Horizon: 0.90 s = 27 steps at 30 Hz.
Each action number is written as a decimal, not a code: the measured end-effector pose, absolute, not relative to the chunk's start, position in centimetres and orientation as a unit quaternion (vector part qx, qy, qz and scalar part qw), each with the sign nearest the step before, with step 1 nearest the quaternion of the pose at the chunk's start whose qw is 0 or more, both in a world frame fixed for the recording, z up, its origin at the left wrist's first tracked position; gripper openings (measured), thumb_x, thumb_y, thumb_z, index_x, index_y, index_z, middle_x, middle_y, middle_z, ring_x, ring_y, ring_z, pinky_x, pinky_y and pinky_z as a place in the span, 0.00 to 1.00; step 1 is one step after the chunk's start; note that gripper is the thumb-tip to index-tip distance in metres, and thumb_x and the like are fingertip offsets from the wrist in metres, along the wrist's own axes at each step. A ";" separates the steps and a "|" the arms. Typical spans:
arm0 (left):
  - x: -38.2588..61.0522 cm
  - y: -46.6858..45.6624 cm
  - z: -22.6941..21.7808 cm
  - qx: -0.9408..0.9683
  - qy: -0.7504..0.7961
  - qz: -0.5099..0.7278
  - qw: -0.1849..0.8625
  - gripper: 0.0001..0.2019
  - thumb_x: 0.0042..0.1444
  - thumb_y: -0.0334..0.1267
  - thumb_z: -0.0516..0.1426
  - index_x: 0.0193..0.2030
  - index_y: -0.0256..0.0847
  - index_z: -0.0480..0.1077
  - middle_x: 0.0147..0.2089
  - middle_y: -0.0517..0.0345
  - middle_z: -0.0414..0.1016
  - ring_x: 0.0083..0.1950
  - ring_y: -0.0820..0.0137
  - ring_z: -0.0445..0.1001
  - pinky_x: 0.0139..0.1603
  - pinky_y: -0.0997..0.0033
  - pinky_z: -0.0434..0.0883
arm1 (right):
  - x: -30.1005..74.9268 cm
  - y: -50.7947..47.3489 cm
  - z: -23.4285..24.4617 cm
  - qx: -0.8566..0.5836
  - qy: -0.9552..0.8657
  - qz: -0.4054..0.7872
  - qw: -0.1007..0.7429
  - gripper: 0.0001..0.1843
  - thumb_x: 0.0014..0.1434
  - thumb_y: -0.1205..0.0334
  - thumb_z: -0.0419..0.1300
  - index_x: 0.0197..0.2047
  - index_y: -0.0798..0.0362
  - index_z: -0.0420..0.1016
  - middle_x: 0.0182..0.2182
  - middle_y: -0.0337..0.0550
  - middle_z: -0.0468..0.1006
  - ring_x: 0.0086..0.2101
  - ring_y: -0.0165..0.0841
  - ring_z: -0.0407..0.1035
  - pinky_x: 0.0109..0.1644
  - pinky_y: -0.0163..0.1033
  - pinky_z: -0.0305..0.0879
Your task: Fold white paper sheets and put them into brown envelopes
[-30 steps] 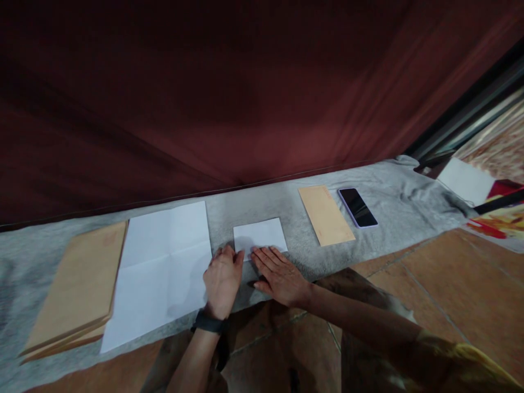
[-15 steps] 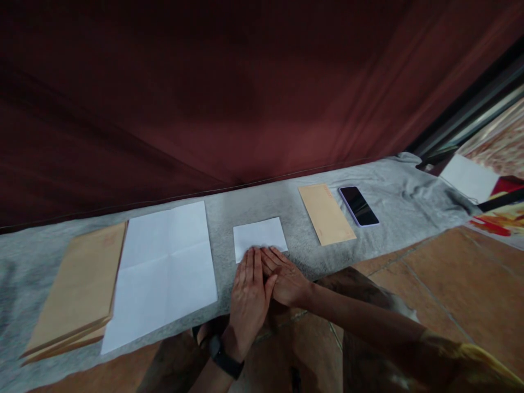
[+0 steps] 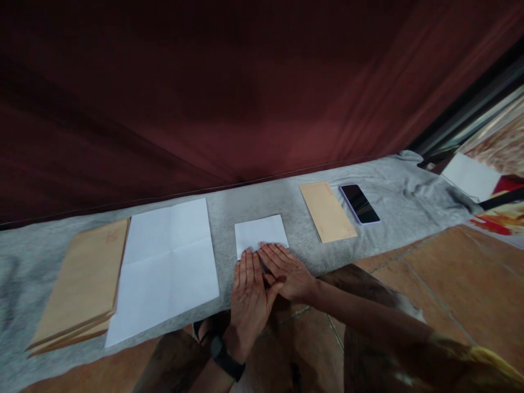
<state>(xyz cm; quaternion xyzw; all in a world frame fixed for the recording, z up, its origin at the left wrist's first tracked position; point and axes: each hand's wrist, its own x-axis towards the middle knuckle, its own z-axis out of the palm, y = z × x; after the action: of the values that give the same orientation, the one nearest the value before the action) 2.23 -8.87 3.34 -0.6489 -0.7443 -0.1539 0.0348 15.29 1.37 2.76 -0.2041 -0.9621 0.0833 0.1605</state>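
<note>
Dark red cloth [image 3: 262, 109] hangs as a backdrop behind your long bench [image 3: 401, 191], which wears a grey fabric cover, and brown floor tiles [image 3: 434, 284] show on the near side. Your small folded white paper [image 3: 261, 231] lies flat on the grey cover, straight ahead of you. Both your hands are palm down at its near edge: your left hand [image 3: 249, 300] has its fingers straight and close together, and your right hand [image 3: 289, 275] has its fingers stretched flat, slightly spread, just beside the left. Your two thumbs meet between them. You wear a black watch [image 3: 226, 360] on your left wrist.

To your left is a large white sheet [image 3: 172, 273], creased in a cross, and beyond it a stack of brown envelopes [image 3: 82, 278]; whether their edges overlap, you cannot tell. To your right lies a smaller tan envelope [image 3: 328, 213], with a purple-edged phone [image 3: 360, 204] near it, screen up.
</note>
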 end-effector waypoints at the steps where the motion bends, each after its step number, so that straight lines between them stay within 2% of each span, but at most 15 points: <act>1: 2.2 -8.9 3.4 -0.649 -0.744 -0.153 0.034 0.44 0.65 0.62 0.44 0.74 0.25 0.46 0.75 0.30 0.51 0.76 0.50 0.50 0.72 0.46 0.58 | 15.4 1.4 2.7 -0.207 -0.961 0.085 0.161 0.34 0.69 0.62 0.52 0.74 0.63 0.48 0.71 0.57 0.56 0.70 0.39 0.47 0.73 0.53 0.52; 9: 2.2 -9.0 3.3 -0.636 -0.756 -0.149 0.041 0.43 0.65 0.61 0.45 0.72 0.21 0.50 0.74 0.27 0.51 0.76 0.49 0.49 0.72 0.45 0.57 | 16.7 1.3 2.8 -0.236 -0.957 0.059 0.161 0.37 0.70 0.53 0.52 0.73 0.67 0.50 0.71 0.63 0.53 0.71 0.45 0.46 0.72 0.54 0.53; 14: 2.2 -9.0 3.3 -0.628 -0.761 -0.154 0.050 0.44 0.64 0.62 0.46 0.72 0.23 0.52 0.74 0.28 0.52 0.76 0.48 0.50 0.72 0.45 0.58 | 17.5 1.3 2.8 -0.267 -0.952 0.045 0.146 0.41 0.70 0.47 0.51 0.74 0.66 0.47 0.71 0.61 0.53 0.70 0.45 0.47 0.72 0.54 0.53; 20: 2.2 -9.1 3.3 -0.628 -0.765 -0.135 0.056 0.45 0.64 0.62 0.47 0.70 0.18 0.54 0.73 0.25 0.51 0.76 0.47 0.49 0.73 0.45 0.57 | 18.4 1.4 2.7 -0.299 -0.943 0.035 0.142 0.41 0.69 0.47 0.51 0.74 0.66 0.47 0.71 0.62 0.54 0.69 0.47 0.49 0.72 0.54 0.52; 27: 2.1 -9.2 3.4 -0.619 -0.772 -0.134 0.051 0.43 0.64 0.61 0.47 0.73 0.24 0.50 0.74 0.28 0.51 0.76 0.48 0.50 0.73 0.45 0.57 | 19.5 1.8 3.1 -0.315 -0.939 0.025 0.138 0.38 0.69 0.50 0.52 0.73 0.66 0.51 0.70 0.62 0.57 0.68 0.47 0.53 0.71 0.55 0.52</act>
<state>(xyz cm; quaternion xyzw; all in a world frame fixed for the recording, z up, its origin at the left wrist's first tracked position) 2.14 -9.22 3.36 -0.6195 -0.7719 -0.1335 0.0511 19.49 1.78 3.08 -0.3150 -0.9387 0.0251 0.1379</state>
